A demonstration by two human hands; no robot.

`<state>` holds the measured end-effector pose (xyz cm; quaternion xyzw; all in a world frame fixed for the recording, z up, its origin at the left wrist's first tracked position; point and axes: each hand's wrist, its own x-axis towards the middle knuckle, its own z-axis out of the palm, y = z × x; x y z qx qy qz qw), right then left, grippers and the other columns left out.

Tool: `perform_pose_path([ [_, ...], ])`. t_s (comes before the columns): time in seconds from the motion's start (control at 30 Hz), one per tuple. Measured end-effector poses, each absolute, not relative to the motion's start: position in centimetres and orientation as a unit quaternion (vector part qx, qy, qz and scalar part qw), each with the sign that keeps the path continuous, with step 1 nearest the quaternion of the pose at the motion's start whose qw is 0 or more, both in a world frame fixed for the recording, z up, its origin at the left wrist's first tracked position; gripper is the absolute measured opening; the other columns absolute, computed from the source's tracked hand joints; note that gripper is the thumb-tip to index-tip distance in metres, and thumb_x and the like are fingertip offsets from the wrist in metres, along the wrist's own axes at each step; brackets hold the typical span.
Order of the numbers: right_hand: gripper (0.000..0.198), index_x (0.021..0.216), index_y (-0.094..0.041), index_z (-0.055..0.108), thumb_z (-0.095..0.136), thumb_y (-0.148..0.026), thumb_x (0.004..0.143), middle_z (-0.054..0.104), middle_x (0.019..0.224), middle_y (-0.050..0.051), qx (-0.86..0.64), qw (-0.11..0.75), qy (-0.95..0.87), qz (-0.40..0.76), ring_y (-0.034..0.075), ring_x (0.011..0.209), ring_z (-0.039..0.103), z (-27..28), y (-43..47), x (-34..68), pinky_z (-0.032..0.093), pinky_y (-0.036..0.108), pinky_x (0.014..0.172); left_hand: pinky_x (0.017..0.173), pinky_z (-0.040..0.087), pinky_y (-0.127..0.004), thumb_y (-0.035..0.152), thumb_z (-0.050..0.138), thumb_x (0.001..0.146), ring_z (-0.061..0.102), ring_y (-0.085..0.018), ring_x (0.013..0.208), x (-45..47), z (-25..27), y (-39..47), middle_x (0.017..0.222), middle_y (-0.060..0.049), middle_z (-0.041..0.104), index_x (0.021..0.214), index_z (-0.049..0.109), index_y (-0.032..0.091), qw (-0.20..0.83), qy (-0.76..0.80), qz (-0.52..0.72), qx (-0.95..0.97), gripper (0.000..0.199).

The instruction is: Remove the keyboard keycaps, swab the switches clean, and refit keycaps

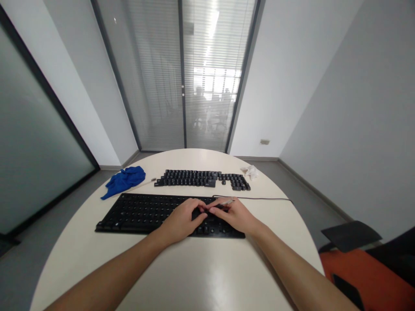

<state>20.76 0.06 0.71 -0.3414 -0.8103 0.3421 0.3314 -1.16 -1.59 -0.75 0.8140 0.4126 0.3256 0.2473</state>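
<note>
A black keyboard (142,216) lies on the table, its left part stripped of keycaps down to the switch mounts. Over its right part, my left hand (185,219) is closed in a pinch with its fingertips against those of my right hand. Anything between the left fingertips is too small to make out. My right hand (238,214) is closed around a thin silver-grey tool (229,201), whose lower end is hidden by the fingers. Behind the keyboard, loose black keycaps (189,178) are laid out in keyboard order.
A blue cloth (126,179) and a thin brush (142,185) lie at the back left. Crumpled white tissue (251,172) sits at the back right. The black cable (259,198) runs over the right table edge. An orange chair (366,276) stands to the right.
</note>
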Motion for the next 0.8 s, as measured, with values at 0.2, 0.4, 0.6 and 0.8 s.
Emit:
perform_pose_path([
  [0.2,0.029,0.106,-0.021,0.078,0.064,-0.043,0.092,0.078,0.100,0.006,-0.332,0.336,-0.797,0.375,0.021,0.088,0.071,0.64,0.23,20.88,0.056,0.032,0.081,0.092,0.048,-0.037,0.026,0.054,0.098,0.060,-0.022,0.101,-1.10,-0.63,-1.77,0.101,-0.005,0.067,0.100,0.065,0.019,0.209,0.409,0.317,0.830,0.013],
  [0.4,0.028,0.103,-0.021,0.077,0.062,-0.042,0.094,0.078,0.096,0.005,-0.332,0.323,-0.813,0.353,0.019,0.086,0.070,0.42,0.41,21.11,0.055,0.031,0.082,0.093,0.047,-0.037,0.028,0.042,0.103,0.059,-0.021,0.098,-1.18,-0.50,-1.68,0.098,-0.007,0.068,0.101,0.069,0.018,0.204,0.386,0.308,0.846,0.028],
  [0.6,0.028,0.105,-0.021,0.078,0.065,-0.042,0.092,0.078,0.098,0.006,-0.310,0.308,-0.807,0.397,0.020,0.089,0.071,0.51,0.31,21.43,0.055,0.033,0.084,0.096,0.047,-0.037,0.026,0.044,0.102,0.059,-0.021,0.103,-1.37,-0.44,-1.23,0.102,-0.006,0.071,0.100,0.071,0.020,0.218,0.365,0.297,0.855,0.028],
  [0.8,0.026,0.102,-0.020,0.079,0.069,-0.040,0.089,0.078,0.097,0.007,-0.284,0.300,-0.809,0.419,0.020,0.090,0.070,0.95,0.42,21.73,0.055,0.033,0.085,0.097,0.047,-0.036,0.030,0.051,0.100,0.060,-0.020,0.104,-1.67,-0.77,-0.87,0.102,-0.005,0.072,0.098,0.071,0.020,0.249,0.356,0.299,0.850,0.022],
])
